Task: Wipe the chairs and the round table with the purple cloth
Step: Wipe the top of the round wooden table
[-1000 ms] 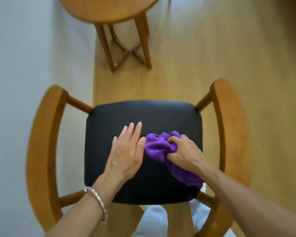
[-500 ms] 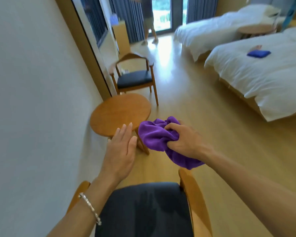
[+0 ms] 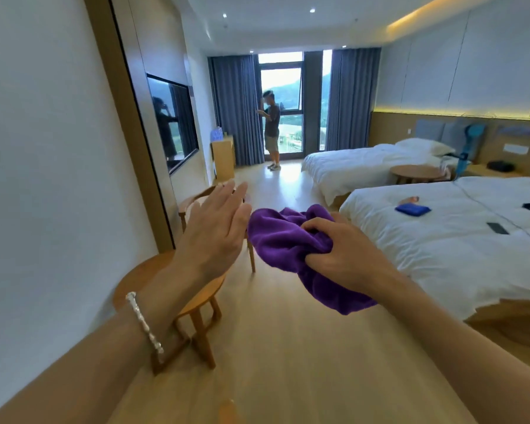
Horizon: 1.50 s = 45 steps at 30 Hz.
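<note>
My right hand [image 3: 346, 255] grips the bunched purple cloth [image 3: 285, 237] in the air at chest height. Beside it my left hand [image 3: 218, 231] is raised flat with straight fingers, its thumb edge close to the cloth, holding nothing. Below my left forearm stands the round wooden table [image 3: 202, 301], mostly hidden by the arm. Behind my left hand a wooden chair [image 3: 187, 206] shows only part of its curved back and one leg. The chair I stood over is out of view.
A white wall runs along the left with a dark screen [image 3: 175, 123]. Two white beds [image 3: 441, 246] fill the right side; a blue cloth [image 3: 412, 209] lies on the near one. A person [image 3: 271, 127] stands by the far window. Wood floor [image 3: 288, 347] lies ahead.
My view has swung up from the black chair seat to the room. Both hands lifted off the seat, the right one carrying the purple cloth, the left staying flat.
</note>
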Available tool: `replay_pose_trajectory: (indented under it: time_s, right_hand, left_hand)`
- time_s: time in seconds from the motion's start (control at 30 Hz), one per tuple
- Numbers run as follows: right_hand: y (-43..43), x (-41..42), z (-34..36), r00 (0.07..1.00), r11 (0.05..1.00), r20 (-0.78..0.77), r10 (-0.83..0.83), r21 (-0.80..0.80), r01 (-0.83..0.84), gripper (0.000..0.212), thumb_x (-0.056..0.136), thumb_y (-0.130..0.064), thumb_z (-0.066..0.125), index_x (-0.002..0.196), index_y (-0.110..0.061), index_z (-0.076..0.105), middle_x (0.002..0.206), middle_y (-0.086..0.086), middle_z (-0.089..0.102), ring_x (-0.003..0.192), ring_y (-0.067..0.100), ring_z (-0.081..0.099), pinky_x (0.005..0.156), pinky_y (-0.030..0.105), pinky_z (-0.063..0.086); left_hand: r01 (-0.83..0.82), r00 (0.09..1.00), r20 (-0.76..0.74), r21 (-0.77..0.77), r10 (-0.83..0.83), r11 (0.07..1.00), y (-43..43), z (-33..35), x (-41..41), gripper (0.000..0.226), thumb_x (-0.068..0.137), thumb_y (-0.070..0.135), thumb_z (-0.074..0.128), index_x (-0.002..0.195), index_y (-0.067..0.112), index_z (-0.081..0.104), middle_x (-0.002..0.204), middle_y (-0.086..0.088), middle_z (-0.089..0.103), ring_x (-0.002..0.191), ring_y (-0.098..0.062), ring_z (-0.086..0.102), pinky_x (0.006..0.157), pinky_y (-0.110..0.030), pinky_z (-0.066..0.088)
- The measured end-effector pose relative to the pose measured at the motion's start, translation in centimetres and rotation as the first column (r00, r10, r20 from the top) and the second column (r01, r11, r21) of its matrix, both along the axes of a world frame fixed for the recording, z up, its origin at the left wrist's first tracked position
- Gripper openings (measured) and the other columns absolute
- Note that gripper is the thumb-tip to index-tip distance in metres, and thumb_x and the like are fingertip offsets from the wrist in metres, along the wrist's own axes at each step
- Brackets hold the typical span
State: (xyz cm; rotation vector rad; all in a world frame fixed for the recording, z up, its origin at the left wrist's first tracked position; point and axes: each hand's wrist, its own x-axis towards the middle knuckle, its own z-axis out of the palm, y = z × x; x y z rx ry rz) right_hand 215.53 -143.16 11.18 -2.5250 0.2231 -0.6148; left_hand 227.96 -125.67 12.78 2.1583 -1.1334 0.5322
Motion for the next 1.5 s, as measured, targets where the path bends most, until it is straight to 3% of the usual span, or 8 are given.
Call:
replay_pose_trajectory:
  time_s: [0.33, 0.57, 0.7, 0.83, 1.0, 1.1, 1.23, 1.5]
  right_hand:
    - [-8.0, -4.4, 3.2, 0.998, 0.998, 0.06, -0.004, -0.061, 0.008, 0.038, 0.08, -0.028, 0.068, 0.113, -0.041, 0.055, 0.107, -0.005, 0.047, 0.092, 0.012, 0.05, 0.086, 0.03, 0.042]
    - [-11.9, -4.5, 2.4, 0.999, 0.994, -0.011, 0.042, -0.1, -0.043, 0.039, 0.08, -0.028, 0.068, 0.105, -0.049, 0.048, 0.105, -0.008, 0.048, 0.087, 0.004, 0.047, 0.081, 0.023, 0.035]
    - [-14.4, -2.6, 0.4, 0.995, 0.994, -0.076, 0.067, -0.083, -0.073, 0.037, 0.078, -0.028, 0.066, 0.105, -0.049, 0.051, 0.1, -0.016, 0.046, 0.087, -0.003, 0.046, 0.073, 0.012, 0.031]
    - [-18.0, 2.0, -1.5, 0.989, 0.991, -0.12, 0.09, -0.085, -0.101, 0.04, 0.079, -0.029, 0.066, 0.098, -0.057, 0.044, 0.102, -0.015, 0.047, 0.086, -0.001, 0.047, 0.071, 0.011, 0.031]
    - [-22.9, 10.9, -4.2, 0.971, 0.986, -0.196, 0.137, -0.064, -0.153, 0.042, 0.082, -0.029, 0.067, 0.102, -0.056, 0.042, 0.11, -0.011, 0.045, 0.087, 0.002, 0.049, 0.07, 0.01, 0.034]
    - [-26.0, 16.3, -4.5, 0.96, 0.984, -0.24, 0.147, -0.066, -0.167, 0.039, 0.082, -0.032, 0.065, 0.11, -0.051, 0.044, 0.114, -0.009, 0.043, 0.088, 0.001, 0.048, 0.071, 0.01, 0.034]
    - [-29.8, 22.1, -4.9, 0.965, 0.99, -0.227, 0.131, -0.024, -0.141, 0.042, 0.083, -0.032, 0.065, 0.122, -0.038, 0.052, 0.117, -0.009, 0.04, 0.092, 0.003, 0.047, 0.074, 0.01, 0.034]
    - [-38.9, 33.1, -9.0, 0.95, 0.976, -0.251, 0.185, 0.164, -0.147, 0.035, 0.085, -0.028, 0.065, 0.116, -0.042, 0.054, 0.11, -0.014, 0.047, 0.092, 0.003, 0.053, 0.075, 0.014, 0.041]
  left_hand:
    - [-0.02, 0.999, 0.045, -0.037, 0.022, 0.999, -6.0, 0.6, -1.4, 0.061, 0.092, 0.054, 0.011, 0.146, 0.028, 0.024, 0.155, 0.004, 0.021, 0.144, -0.015, 0.013, 0.115, -0.054, 0.013]
    - [-0.033, 0.998, -0.05, -0.054, 0.03, 0.998, -7.3, -1.7, 0.0, 0.044, 0.096, 0.047, 0.015, 0.139, 0.04, 0.019, 0.153, 0.007, 0.025, 0.142, -0.011, 0.015, 0.114, -0.045, 0.006]
    - [-0.029, 0.994, -0.103, -0.034, 0.026, 0.999, -8.9, -4.2, 2.7, 0.047, 0.099, 0.045, 0.018, 0.143, 0.03, 0.028, 0.149, 0.005, 0.032, 0.14, -0.014, 0.023, 0.109, -0.038, 0.009]
    - [-0.08, 0.977, -0.2, -0.003, 0.078, 0.997, -11.7, -7.2, 7.0, 0.056, 0.096, 0.05, 0.015, 0.148, 0.028, 0.019, 0.153, 0.011, 0.019, 0.137, 0.001, 0.008, 0.114, -0.04, 0.002]
    - [-0.147, 0.944, -0.302, -0.029, 0.132, 0.989, -17.4, -10.7, 14.9, 0.06, 0.094, 0.056, 0.015, 0.147, 0.03, 0.021, 0.155, 0.009, 0.019, 0.143, -0.01, 0.011, 0.111, -0.035, -0.002]
    - [-0.158, 0.93, -0.336, -0.01, 0.146, 0.987, -21.3, -11.9, 18.9, 0.062, 0.091, 0.055, 0.013, 0.147, 0.03, 0.02, 0.155, 0.007, 0.019, 0.144, -0.013, 0.012, 0.114, -0.041, 0.0]
    - [-0.144, 0.933, -0.332, 0.013, 0.14, 0.989, -25.2, -12.4, 23.2, 0.06, 0.093, 0.054, 0.015, 0.148, 0.03, 0.022, 0.155, 0.008, 0.02, 0.143, -0.01, 0.013, 0.114, -0.043, 0.002]
    - [-0.185, 0.922, -0.34, 0.037, 0.186, 0.982, -32.2, -13.2, 33.0, 0.065, 0.088, 0.059, 0.014, 0.146, 0.03, 0.023, 0.153, 0.01, 0.021, 0.141, -0.005, 0.012, 0.117, -0.047, 0.004]
